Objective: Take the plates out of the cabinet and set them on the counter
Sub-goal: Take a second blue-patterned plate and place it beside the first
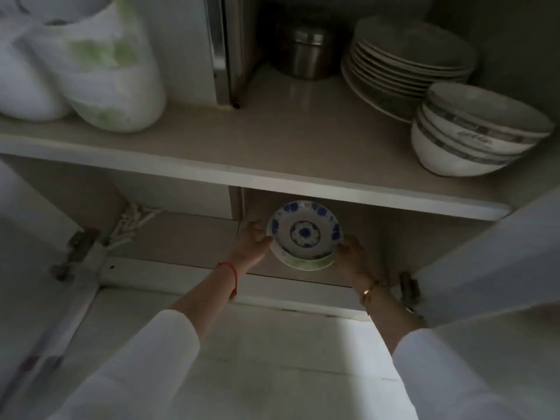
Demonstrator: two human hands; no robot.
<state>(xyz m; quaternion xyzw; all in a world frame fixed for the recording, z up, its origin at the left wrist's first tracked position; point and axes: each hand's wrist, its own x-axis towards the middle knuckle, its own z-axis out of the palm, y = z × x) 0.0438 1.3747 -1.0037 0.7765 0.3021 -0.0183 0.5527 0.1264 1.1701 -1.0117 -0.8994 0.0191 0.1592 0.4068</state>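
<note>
Plates sit as a small stack on the lower shelf of the open cabinet, a blue-patterned white one on top and at least one pale, green-edged plate beneath it, its rim showing at the front. They look like glazed ceramic: stiff, smooth, likely slippery at the edge and apt to chip or break if knocked or dropped, though a short stack of this kind should not weigh much. The safest hold is probably on opposite rims with the fingers curled under the lowest plate, so that the top one cannot slide off. Both hands are on the stack in that way: the left hand cups the left rim and the right hand cups the right rim, each closed on the plates' edges; how far the fingers reach underneath cannot be told in the dim light. Whether the stack is lifted or resting on the shelf is unclear. White sleeves cover both forearms, with a red cord at the left wrist and a gold bracelet at the right. On the upper shelf stand a larger stack of white plates, nested bowls, a steel canister and white plastic bags. No tabletop is in sight.
</note>
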